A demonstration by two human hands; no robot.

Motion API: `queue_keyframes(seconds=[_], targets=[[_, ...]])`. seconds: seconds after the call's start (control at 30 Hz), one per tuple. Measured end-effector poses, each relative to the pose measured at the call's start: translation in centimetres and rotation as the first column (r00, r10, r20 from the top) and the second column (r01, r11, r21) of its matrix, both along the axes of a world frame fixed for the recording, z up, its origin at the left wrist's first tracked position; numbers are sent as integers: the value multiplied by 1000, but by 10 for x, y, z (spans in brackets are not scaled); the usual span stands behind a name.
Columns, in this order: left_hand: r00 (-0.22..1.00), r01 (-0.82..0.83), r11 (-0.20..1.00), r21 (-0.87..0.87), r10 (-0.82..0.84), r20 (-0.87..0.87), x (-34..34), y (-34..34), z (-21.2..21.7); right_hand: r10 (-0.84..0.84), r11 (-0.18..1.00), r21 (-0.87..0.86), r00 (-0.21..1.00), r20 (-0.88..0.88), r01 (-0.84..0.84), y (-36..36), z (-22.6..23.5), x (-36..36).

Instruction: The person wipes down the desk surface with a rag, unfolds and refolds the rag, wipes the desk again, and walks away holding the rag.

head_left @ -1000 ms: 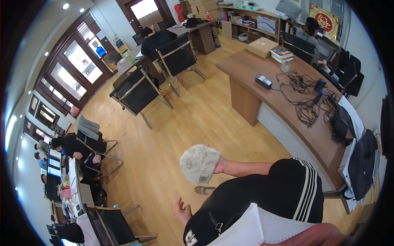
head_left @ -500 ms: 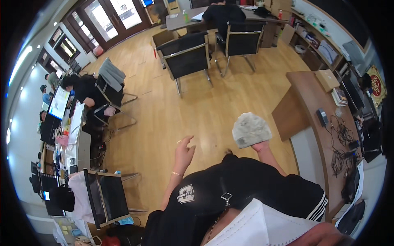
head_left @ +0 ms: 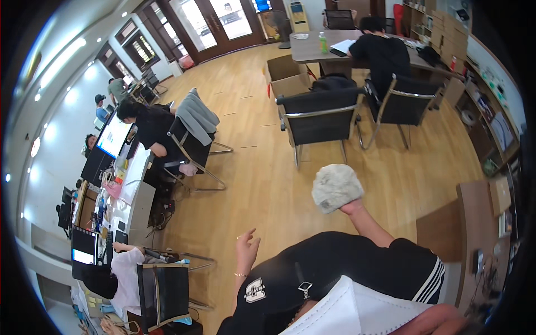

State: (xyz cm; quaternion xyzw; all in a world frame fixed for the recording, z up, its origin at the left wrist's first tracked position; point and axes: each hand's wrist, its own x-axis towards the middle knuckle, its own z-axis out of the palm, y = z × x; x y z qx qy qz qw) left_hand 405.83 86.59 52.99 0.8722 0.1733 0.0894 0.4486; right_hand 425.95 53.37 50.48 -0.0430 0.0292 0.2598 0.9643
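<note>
My right hand (head_left: pixel 352 206) holds up a pale grey, mottled, rounded piece (head_left: pixel 336 188) in front of me, gripping it at its lower edge. It looks soft, but I cannot tell its exact kind. Most of my right fingers are hidden behind it. Lower and to the left, my left hand (head_left: pixel 247 249) is raised with nothing in it. Its fingers are bent and apart, with a ring on one and a thin bracelet at the wrist.
Two black chairs (head_left: pixel 321 120) stand ahead at a table (head_left: pixel 312 50) where a person sits. People work along a desk (head_left: pixel 142 198) on the left. A wooden counter (head_left: pixel 483 223) with cables is on the right. Cardboard boxes (head_left: pixel 293 86) stand by the table.
The view has shifted, so the table, chairs and left desk appear further right and lower. The grey piece stays in my right hand, turned a little. My left hand remains empty.
</note>
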Motion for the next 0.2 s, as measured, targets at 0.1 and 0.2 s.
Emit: queue_keyframes(seconds=[0.1, 0.2], targets=[[993, -116, 992, -40, 116, 21, 37, 6, -3, 214, 976, 38, 977, 22, -214, 61, 19, 72], [982, -190, 951, -242, 188, -31, 73, 15, -20, 389, 915, 63, 914, 116, -397, 126, 38, 121]])
